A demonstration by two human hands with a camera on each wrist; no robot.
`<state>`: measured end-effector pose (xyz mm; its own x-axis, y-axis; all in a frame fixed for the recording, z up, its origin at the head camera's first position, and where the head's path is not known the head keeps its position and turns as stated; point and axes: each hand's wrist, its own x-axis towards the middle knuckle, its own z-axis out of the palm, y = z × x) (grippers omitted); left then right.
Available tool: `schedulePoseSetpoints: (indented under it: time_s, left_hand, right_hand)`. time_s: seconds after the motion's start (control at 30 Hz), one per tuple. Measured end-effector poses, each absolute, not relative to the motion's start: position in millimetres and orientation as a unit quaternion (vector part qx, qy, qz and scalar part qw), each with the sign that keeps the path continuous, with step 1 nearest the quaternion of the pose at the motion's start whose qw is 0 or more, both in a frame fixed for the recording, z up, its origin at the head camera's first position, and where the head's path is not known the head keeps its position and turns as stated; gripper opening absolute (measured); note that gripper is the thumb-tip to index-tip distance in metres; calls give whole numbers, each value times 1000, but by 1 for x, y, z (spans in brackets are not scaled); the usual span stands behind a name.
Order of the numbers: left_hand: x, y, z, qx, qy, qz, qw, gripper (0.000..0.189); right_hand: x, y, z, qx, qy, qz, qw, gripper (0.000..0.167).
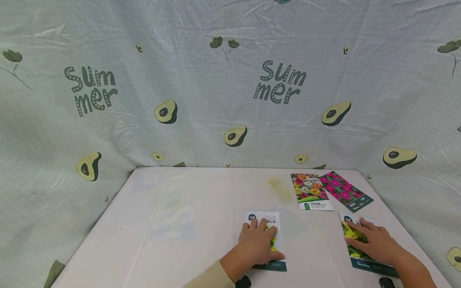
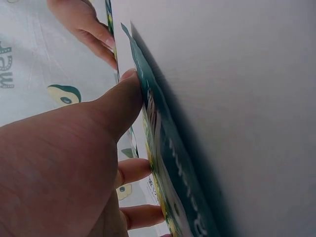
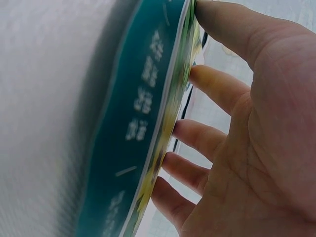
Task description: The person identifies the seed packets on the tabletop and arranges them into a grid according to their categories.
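Note:
In the head view my left hand (image 1: 256, 243) rests on a seed packet (image 1: 279, 265) with yellow flowers and a dark green bottom band. The left wrist view shows the thumb (image 2: 129, 94) and fingertips touching the face of that packet (image 2: 165, 131). Further right, my right hand (image 1: 376, 243) lies across another yellow-flower seed packet (image 1: 372, 267). Its spread fingertips touch the front of the packet (image 3: 133, 113) in the right wrist view. Both hands cover part of the printed fronts.
Behind the right hand lie a packet with multicoloured roses (image 1: 311, 192) and a slanted packet with pink flowers (image 1: 345, 192), their corners close together. They lie on a white table (image 1: 144, 240). An avocado-patterned cloth (image 1: 201, 88) stands along the table's back and sides.

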<state>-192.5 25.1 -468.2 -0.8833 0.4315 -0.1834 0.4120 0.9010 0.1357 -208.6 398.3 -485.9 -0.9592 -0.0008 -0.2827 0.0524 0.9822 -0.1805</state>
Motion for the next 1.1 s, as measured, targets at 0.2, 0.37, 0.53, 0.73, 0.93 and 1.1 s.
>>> schedulePoseSetpoints:
  time_s: [0.2,0.37,0.53,0.73,0.93,1.1]
  left_hand:
    - [-192,21,-469,218,969,51,107,74]
    - [-192,18,-468,219,968,57,106,76]
    - [-194,15,-469,217,968,61,108,77]
    - [-194,10,-470,219,968,59,104,77]
    - [-192,4,-469,220,969,58,99,77]
    - [-192,1,-470,223,969,57,94,77]
  right_hand:
    - [-208,397,-485,19,985,-92,146,99]
    - [-208,397,-485,18,985,-91,144,98]
    - [-208,397,-485,18,985,-91,144,98]
    - [-208,396,-483,18,986,-89,143,99]
    - [-207,396,-483,16,986,-89,143,98]
    - [-207,396,-483,14,986,-85,140,97]
